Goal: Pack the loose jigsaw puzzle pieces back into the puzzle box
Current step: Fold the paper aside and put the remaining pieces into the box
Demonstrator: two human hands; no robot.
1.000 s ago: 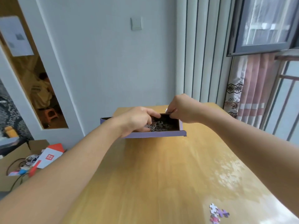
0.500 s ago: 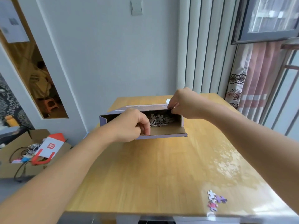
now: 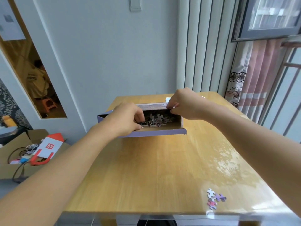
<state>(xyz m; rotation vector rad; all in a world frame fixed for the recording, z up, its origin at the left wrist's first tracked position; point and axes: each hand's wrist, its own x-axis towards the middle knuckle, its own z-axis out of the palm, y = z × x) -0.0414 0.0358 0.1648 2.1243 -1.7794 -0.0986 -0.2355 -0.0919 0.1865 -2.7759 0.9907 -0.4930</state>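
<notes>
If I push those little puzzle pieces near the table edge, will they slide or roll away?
The puzzle pieces lie flat and thin, so they would probably slide, not roll. The table looks glossy, so they may skid easily. They sit close to the near edge, so a push that way could likely drop them off. They look light and fairly stiff.

— What's on the table in front of you?

— The purple puzzle box lies near the far edge, its open side facing me. A few loose puzzle pieces lie by the near right corner.

— Anything else?

— Something white behind the box, perhaps paper; I can't tell.
</notes>
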